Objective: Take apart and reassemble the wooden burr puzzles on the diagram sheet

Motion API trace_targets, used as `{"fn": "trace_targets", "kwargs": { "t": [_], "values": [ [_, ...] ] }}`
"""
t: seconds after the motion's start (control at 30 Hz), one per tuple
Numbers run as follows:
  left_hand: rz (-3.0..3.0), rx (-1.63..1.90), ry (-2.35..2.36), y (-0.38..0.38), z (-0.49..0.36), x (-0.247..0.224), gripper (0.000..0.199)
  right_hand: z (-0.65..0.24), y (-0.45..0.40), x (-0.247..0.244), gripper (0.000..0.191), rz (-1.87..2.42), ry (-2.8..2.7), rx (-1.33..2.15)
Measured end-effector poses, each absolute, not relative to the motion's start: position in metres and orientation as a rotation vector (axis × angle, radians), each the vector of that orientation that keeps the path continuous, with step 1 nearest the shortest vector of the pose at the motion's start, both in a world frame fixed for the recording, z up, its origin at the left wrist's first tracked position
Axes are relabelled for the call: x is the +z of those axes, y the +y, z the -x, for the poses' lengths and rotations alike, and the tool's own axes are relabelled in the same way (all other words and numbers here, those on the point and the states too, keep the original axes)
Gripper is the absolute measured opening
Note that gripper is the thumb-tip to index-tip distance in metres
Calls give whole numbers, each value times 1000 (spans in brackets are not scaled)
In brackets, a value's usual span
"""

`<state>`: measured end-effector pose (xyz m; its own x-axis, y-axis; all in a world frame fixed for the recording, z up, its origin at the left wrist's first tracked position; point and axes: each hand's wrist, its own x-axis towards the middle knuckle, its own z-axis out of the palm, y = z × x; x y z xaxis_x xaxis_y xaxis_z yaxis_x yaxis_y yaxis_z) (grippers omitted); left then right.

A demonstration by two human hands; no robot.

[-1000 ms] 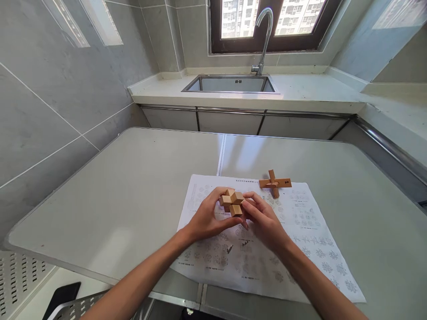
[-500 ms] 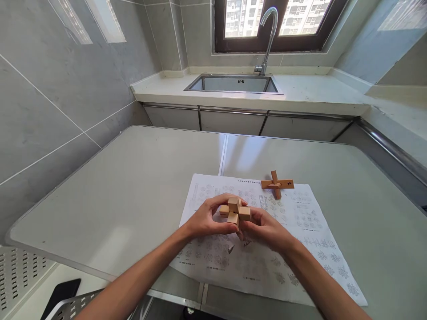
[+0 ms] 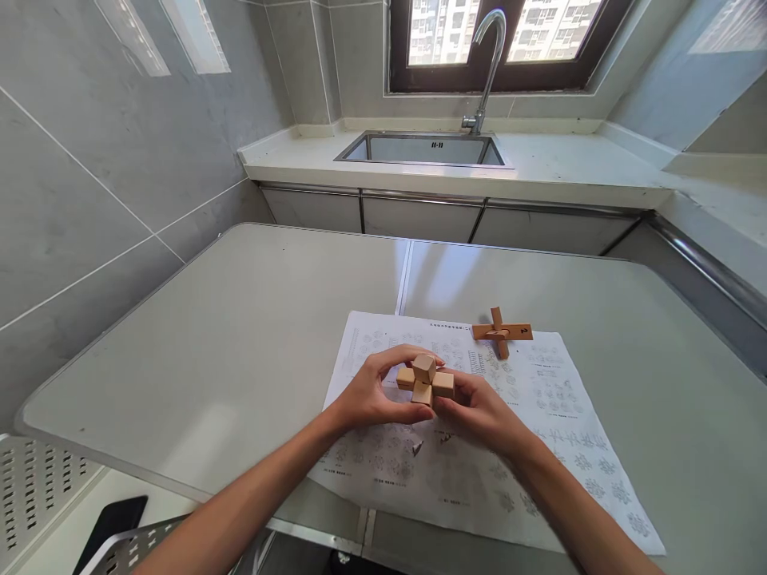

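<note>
Between both hands sits a light-wood interlocking burr puzzle point(image 3: 423, 392), its square block ends sticking out several ways. My left hand point(image 3: 383, 390) grips it from the left, thumb at the near side and fingers curled over the far side. From the right, my right hand point(image 3: 479, 405) closes on it, with fingers and thumb near the right block end. Parts of the puzzle are hidden by the fingers. Under the hands lies a large printed sheet point(image 3: 539, 511) covered with small line diagrams.
A darker wooden cross-shaped puzzle point(image 3: 502, 332) marked "2" rests at the sheet's far edge. Small torn scraps point(image 3: 418, 448) lie close to the hands. The pale table point(image 3: 180, 343) reaches toward a counter with a sink point(image 3: 419, 148). A black phone-like object point(image 3: 113, 531) is at lower left.
The puzzle has turned slightly between my hands, its upper block now tilted differently. Both hands keep their hold; the whole view has shifted a little.
</note>
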<state>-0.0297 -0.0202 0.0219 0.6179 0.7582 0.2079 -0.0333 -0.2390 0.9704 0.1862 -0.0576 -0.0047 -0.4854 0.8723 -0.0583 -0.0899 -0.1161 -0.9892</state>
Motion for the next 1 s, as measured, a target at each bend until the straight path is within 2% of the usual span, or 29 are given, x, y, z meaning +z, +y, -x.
{"fn": "trace_targets", "kwargs": {
  "t": [0.33,0.6,0.77,0.9,1.0],
  "values": [
    [-1889,1013,745,-21,27,21,63,-183,-58,-7,38,1089,-1357,1407],
    [-1957,986,803,-23,25,20,63,-181,-57,-7,38,1024,-1281,1476],
    [-1964,964,869,-23,24,19,62,-185,-59,2,28,952,-1328,1500],
    [-1978,966,962,-23,23,17,55,-188,-59,4,42,887,-1334,1539],
    [-2025,953,978,-22,23,14,53,-186,-59,0,38,934,-1339,1540]
  ]
}}
